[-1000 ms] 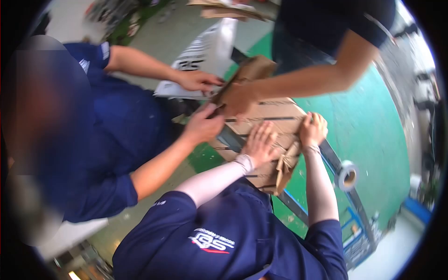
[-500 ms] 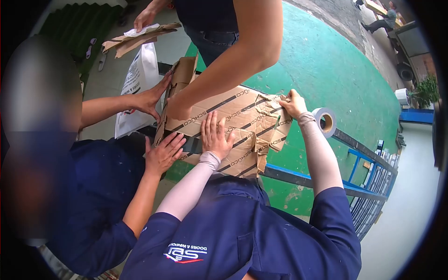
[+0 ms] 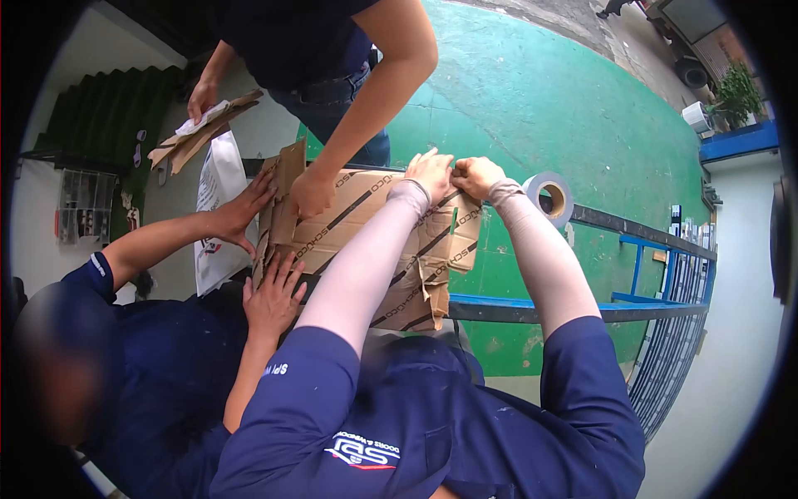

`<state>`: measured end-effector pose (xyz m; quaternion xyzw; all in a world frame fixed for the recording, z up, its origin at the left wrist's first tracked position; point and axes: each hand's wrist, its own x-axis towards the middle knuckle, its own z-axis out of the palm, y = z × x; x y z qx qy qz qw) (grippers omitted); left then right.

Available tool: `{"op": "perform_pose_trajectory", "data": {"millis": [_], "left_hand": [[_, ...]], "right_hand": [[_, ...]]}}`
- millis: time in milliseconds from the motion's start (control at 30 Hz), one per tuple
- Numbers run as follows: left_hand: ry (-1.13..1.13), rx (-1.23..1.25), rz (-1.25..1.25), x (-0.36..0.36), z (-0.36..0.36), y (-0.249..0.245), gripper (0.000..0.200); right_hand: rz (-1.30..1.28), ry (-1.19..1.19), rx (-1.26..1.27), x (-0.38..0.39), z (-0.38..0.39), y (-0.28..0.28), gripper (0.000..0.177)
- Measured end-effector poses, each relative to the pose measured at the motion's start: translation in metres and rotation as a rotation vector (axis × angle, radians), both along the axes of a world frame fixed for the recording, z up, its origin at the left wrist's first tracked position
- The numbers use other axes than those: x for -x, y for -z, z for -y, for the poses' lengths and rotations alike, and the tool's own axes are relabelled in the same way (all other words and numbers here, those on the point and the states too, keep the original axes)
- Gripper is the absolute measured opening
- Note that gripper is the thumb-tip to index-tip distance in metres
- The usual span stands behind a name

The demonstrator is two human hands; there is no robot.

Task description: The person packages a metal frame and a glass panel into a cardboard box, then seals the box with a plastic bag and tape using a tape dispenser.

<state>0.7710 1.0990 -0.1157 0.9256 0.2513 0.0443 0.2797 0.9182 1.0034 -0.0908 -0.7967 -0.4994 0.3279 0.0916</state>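
A brown printed cardboard wrap (image 3: 357, 218) with torn, ragged edges lies in front of me. At its far right edge are both my hands, side by side. My left hand (image 3: 430, 176) has its fingers closed over that edge. Right beside it, my right hand (image 3: 477, 177) pinches the cardboard near the torn corner. On the left end of the wrap rest a co-worker's two hands, one of them a spread hand (image 3: 274, 301). A second co-worker's hand (image 3: 312, 193) presses on the cardboard near its raised flap (image 3: 288, 170).
A roll of tape (image 3: 549, 200) sits just right of my right wrist, on a dark-topped blue frame (image 3: 507, 309). The standing co-worker holds torn cardboard strips (image 3: 195, 137) at upper left. A white printed bag (image 3: 218, 200) hangs behind the left end.
My left hand has gone from lying flat on the middle of the cardboard to its far right edge, beside my right hand. The torn flap there now lies flatter. The view has shifted.
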Motion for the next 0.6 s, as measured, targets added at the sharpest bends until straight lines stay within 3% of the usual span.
{"op": "perform_pose_trajectory", "data": {"millis": [33,67,133,200,267,433,500,533,567,600], "left_hand": [[0.034,0.120,-0.168,-0.004,-0.006,0.001,0.033],[0.042,0.115,-0.174,-0.008,-0.006,0.004,0.033],[-0.013,-0.049,-0.267,-0.005,0.008,-0.002,0.031],[-0.020,-0.099,-0.257,-0.005,0.012,0.001,0.029],[-0.015,-0.141,-0.291,-0.007,0.015,0.000,0.026],[-0.034,-0.230,-0.259,-0.004,0.019,0.020,0.021],[-0.033,-0.297,-0.160,-0.003,0.019,0.026,0.020],[-0.042,-0.302,-0.125,-0.003,0.019,0.027,0.023],[-0.038,-0.308,-0.126,-0.003,0.018,0.028,0.023],[-0.051,-0.284,-0.114,-0.003,0.018,0.028,0.024]], "right_hand": [[0.010,0.004,-0.036,0.002,0.007,0.000,0.034],[0.008,-0.019,-0.101,0.002,0.015,0.002,0.033],[-0.009,0.016,-0.207,0.004,0.023,0.016,0.030],[-0.032,0.014,-0.274,0.013,0.033,0.039,0.028],[0.221,-0.049,-0.648,0.019,0.037,0.052,0.020],[0.336,-0.012,-0.882,0.034,0.055,0.022,0.016],[0.111,0.048,-0.781,0.033,0.069,0.008,0.016],[-0.316,0.301,-0.580,0.028,0.068,-0.002,0.026],[-0.433,0.526,-0.404,0.018,0.072,-0.013,0.047],[-0.726,0.662,-0.425,0.012,0.072,-0.001,0.054]]}}
